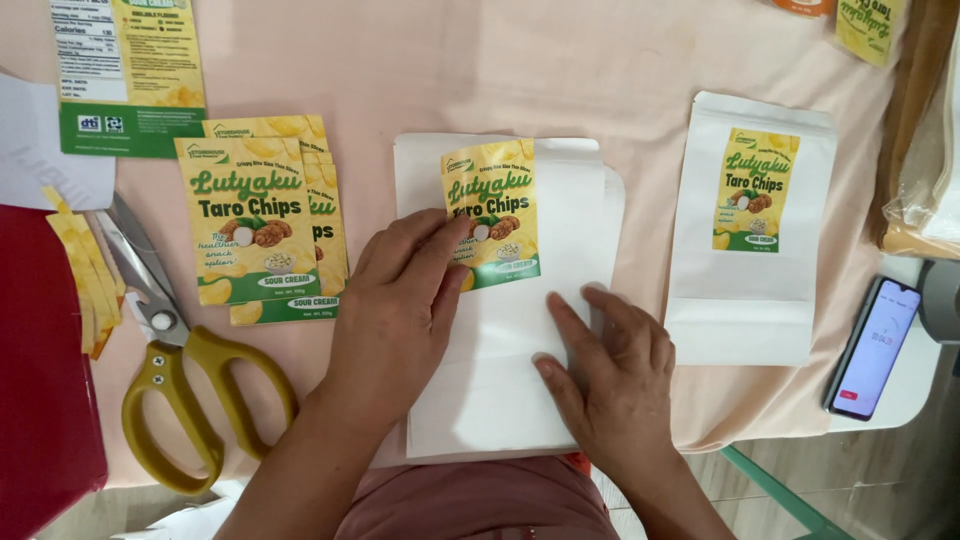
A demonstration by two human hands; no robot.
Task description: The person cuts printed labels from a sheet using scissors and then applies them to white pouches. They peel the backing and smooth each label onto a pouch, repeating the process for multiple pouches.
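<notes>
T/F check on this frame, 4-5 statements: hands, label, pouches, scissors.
1. The left hand presses a yellow-green label onto a white pouch. True.
2. The right hand holds the scissors. False: it lies flat on the pouch; the scissors lie untouched at the left.
3. A second white pouch at the right already bears a label. True.
4. The label stack lies right of both pouches. False: it lies left of them.
5. The phone screen is dark. False: lit.
</notes>
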